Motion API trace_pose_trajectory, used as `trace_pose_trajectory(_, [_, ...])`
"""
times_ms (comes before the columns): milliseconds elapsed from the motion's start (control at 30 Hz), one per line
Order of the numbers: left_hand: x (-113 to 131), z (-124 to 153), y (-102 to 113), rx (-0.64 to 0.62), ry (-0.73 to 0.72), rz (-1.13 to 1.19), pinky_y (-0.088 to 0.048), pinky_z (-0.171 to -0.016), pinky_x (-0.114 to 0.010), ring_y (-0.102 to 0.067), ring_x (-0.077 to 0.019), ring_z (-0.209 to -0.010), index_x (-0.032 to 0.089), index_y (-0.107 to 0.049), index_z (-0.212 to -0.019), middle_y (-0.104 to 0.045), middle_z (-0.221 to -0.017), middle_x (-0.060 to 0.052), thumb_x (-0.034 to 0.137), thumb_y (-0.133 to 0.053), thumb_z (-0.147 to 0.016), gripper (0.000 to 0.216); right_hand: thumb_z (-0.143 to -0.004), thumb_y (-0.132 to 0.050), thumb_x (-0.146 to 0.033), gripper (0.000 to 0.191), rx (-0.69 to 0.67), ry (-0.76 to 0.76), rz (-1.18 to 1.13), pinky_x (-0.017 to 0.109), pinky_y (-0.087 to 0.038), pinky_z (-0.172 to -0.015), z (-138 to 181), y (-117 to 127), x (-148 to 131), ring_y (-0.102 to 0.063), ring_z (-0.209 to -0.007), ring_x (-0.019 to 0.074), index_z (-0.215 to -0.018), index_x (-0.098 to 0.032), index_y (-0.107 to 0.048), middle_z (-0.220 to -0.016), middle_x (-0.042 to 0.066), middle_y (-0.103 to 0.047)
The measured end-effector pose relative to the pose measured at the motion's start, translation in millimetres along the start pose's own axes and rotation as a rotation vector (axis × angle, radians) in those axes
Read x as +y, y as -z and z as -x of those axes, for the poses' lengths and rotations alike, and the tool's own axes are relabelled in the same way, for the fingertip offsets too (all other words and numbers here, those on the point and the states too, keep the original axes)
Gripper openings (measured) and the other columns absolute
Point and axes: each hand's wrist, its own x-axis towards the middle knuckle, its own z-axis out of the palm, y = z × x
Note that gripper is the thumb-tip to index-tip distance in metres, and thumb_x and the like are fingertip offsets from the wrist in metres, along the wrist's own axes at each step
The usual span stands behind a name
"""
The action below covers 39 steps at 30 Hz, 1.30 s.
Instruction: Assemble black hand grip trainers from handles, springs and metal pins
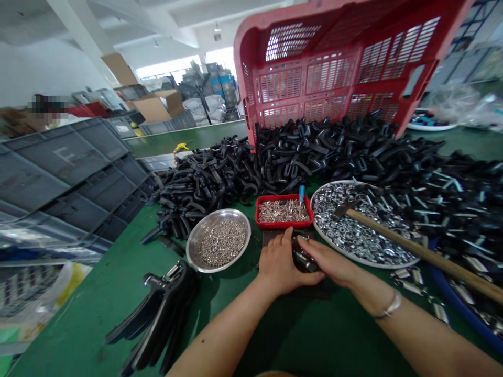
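Both hands are around a dark piece with shiny metal (305,259), low over a dark plate (320,290) on the green table. My left hand (278,266) reaches across from the left, its thumb along the near side of the piece. My right hand (328,260) closes on it from the right and hides part of it. Just beyond the fingers stands a red tray (265,225) of small metal pins, with a blue-handled tool (301,195) upright in it. To the left lie black hand grip exercisers (167,309) with metal springs.
A steel bowl (191,256) holds tiny metal parts. On the right, a hammer (393,236) lies across a white tray (326,242) of metal rings. Black handles (220,175) are heaped behind, under a tipped red crate (245,78). Grey crates (74,167) stand at the left.
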Motion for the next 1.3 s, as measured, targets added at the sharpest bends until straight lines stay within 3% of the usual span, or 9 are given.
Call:
trace_pose_trajectory(67, [-6, -4, 6, -0.031, -0.024, -0.012, -0.031, -0.094, -0.043, -0.039, -0.0324, -0.115, 0.017, -0.025, -0.134, -0.043, -0.127, -0.014, 0.067, -0.059, -0.051, 0.102, -0.085, -0.03, -0.051, 0.045, 0.122, 0.083, 0.415, 0.029, -0.045, -0.062, -5, 18, -8, -0.058, -0.064, 0.0168, -0.08, -0.017, -0.059, -0.066, 0.004, -0.062])
trace_pose_trajectory(167, [-13, -12, 9, -0.038, -0.076, -0.1, -0.027, -0.095, -0.046, -0.039, -0.0326, -0.113, 0.02, -0.027, -0.132, -0.044, -0.125, -0.012, 0.064, -0.063, -0.046, 0.103, -0.086, -0.034, -0.035, 0.033, 0.357, 0.223, 0.992, 0.031, -0.043, -0.071, -27, 40, -26, -0.059, -0.079, 0.0196, -0.091, -0.017, -0.062, -0.085, 0.009, -0.065])
trace_pose_trajectory(300, [-15, -23, 1, -0.097, -0.223, -0.175, -0.024, -0.097, -0.049, -0.039, -0.0322, -0.111, 0.022, -0.031, -0.131, -0.045, -0.125, -0.009, 0.06, -0.069, -0.038, 0.107, -0.077, -0.047, -0.018, 0.022, 0.203, 0.242, 1.218, 0.031, -0.044, -0.072, -70, 39, -46, -0.058, -0.091, 0.0227, -0.088, -0.02, -0.066, -0.095, 0.009, -0.065])
trace_pose_trajectory(533, [-23, -25, 9, -0.203, -0.312, -0.147, -0.017, -0.101, -0.051, -0.03, -0.0348, -0.12, 0.021, -0.027, -0.134, -0.035, -0.135, -0.011, 0.07, -0.066, -0.034, 0.119, -0.074, -0.049, -0.013, 0.02, 0.132, 0.197, 1.177, 0.036, -0.044, -0.074, -108, 29, -47, -0.06, -0.089, 0.0278, -0.081, -0.01, -0.067, -0.091, 0.02, -0.065])
trace_pose_trajectory(600, [-26, -32, 19, -0.168, -0.265, -0.11, -0.027, -0.098, -0.045, -0.038, -0.0318, -0.116, 0.022, -0.037, -0.129, -0.042, -0.129, -0.011, 0.069, -0.062, -0.047, 0.098, -0.074, -0.049, -0.016, 0.019, 0.143, 0.217, 1.12, 0.035, -0.043, -0.075, -109, 33, -41, -0.06, -0.088, 0.0266, -0.08, -0.012, -0.067, -0.09, 0.018, -0.066])
trace_pose_trajectory(700, [-31, -58, 30, 0.015, -0.008, -0.109, -0.039, -0.086, -0.04, -0.051, -0.0267, -0.101, 0.023, -0.057, -0.11, -0.057, -0.111, -0.009, 0.051, -0.047, -0.075, 0.045, -0.075, -0.05, -0.021, 0.019, 0.19, 0.265, 0.998, 0.033, -0.042, -0.077, -109, 41, -32, -0.059, -0.089, 0.0233, -0.083, -0.016, -0.067, -0.091, 0.012, -0.066])
trace_pose_trajectory(767, [-34, -80, 32, 0.056, 0.113, -0.081, -0.039, -0.083, -0.041, -0.054, -0.0277, -0.097, 0.024, -0.062, -0.1, -0.06, -0.105, -0.009, 0.041, -0.05, -0.076, 0.032, -0.074, -0.052, -0.023, 0.018, 0.216, 0.292, 0.901, 0.03, -0.042, -0.078, -110, 45, -27, -0.059, -0.087, 0.0204, -0.083, -0.017, -0.066, -0.089, 0.008, -0.067])
trace_pose_trajectory(967, [-42, -125, 11, -0.02, 0.047, 0.237, -0.044, -0.076, -0.031, -0.06, -0.0209, -0.083, 0.023, -0.068, -0.085, -0.067, -0.086, -0.003, 0.037, -0.067, -0.063, 0.026, -0.072, -0.055, -0.029, 0.019, 0.255, 0.279, 0.545, 0.024, -0.046, -0.068, -111, 53, -13, -0.061, -0.073, 0.0142, -0.08, -0.015, -0.066, -0.08, 0.004, -0.069])
trace_pose_trajectory(1300, [-38, -124, -1, 0.155, 0.093, 0.583, -0.046, -0.067, -0.022, -0.061, -0.0124, -0.072, 0.012, -0.065, -0.085, -0.068, -0.081, -0.005, 0.03, -0.055, -0.075, 0.023, -0.072, -0.05, -0.035, 0.025, 0.321, 0.281, 0.173, 0.022, -0.044, -0.05, -98, 43, -10, -0.056, -0.053, 0.0107, -0.08, -0.013, -0.059, -0.066, 0.002, -0.065])
